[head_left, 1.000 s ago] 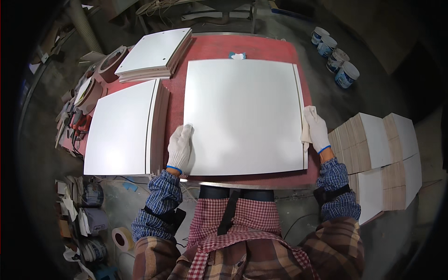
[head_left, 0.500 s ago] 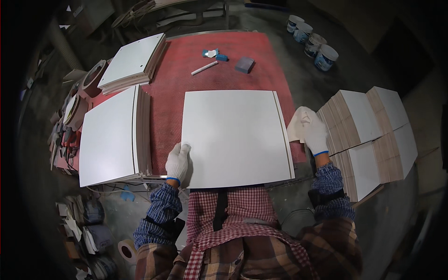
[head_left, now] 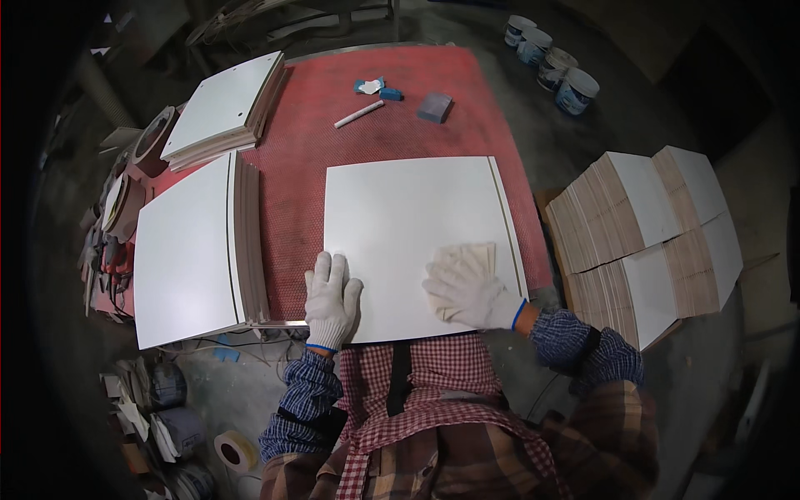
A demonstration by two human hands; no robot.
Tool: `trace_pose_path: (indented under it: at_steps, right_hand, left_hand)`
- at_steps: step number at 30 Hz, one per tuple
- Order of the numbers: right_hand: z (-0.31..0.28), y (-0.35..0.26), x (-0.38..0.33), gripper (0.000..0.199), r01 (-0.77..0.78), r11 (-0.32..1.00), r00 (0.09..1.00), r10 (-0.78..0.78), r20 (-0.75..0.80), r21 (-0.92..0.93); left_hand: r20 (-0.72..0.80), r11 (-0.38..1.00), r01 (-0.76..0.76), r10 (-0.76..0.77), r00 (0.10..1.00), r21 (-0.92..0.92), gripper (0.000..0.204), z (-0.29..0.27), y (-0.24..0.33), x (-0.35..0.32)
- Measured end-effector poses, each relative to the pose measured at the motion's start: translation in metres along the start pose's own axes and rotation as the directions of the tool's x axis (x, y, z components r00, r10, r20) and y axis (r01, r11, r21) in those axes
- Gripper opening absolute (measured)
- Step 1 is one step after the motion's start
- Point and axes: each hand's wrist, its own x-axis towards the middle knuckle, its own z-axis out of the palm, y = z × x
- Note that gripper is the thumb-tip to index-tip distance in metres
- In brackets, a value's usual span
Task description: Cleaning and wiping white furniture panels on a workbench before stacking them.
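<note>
A white square panel (head_left: 414,225) lies flat on the red table (head_left: 342,150) in front of me. My left hand (head_left: 331,300), in a white glove, rests flat on the panel's near left corner. My right hand (head_left: 471,287), also gloved, presses a small pale sheet (head_left: 481,252), like sandpaper or cloth, onto the panel's near right part.
A stack of white panels (head_left: 187,237) sits at the table's left, a smaller stack (head_left: 221,108) behind it. A white marker (head_left: 359,114), blue bits (head_left: 379,87) and a grey block (head_left: 435,107) lie at the far side. Panel stacks (head_left: 658,225) stand right; paint tubs (head_left: 558,75) beyond.
My right hand has come from the panel's right edge onto its surface with the pale sheet under it. The panel now lies nearer me; my left hand stays on its near left corner.
</note>
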Motion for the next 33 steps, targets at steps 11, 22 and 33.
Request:
trace_pose_path:
  at_steps: [11, 22, 33]
  right_hand:
    - [0.017, 0.122, 0.113, 0.065, -0.592, 0.778, 0.805, 0.558, -0.202, -0.212]
    - [0.029, -0.047, 0.066, 0.068, -0.092, 0.995, 0.989, 0.096, -0.113, 0.040]
    - [0.024, 0.131, 0.107, 0.063, -0.702, 0.688, 0.711, 0.659, -0.244, -0.185]
  left_hand:
    - [-0.048, 0.991, -0.079, 0.074, 0.996, -0.104, 0.050, 0.004, -0.002, -0.006]
    - [0.118, 0.998, 0.060, -0.056, 0.991, -0.033, 0.053, -0.009, -0.011, -0.007]
    - [-0.060, 0.993, -0.115, 0.113, 0.992, -0.034, 0.055, 0.003, -0.045, -0.026]
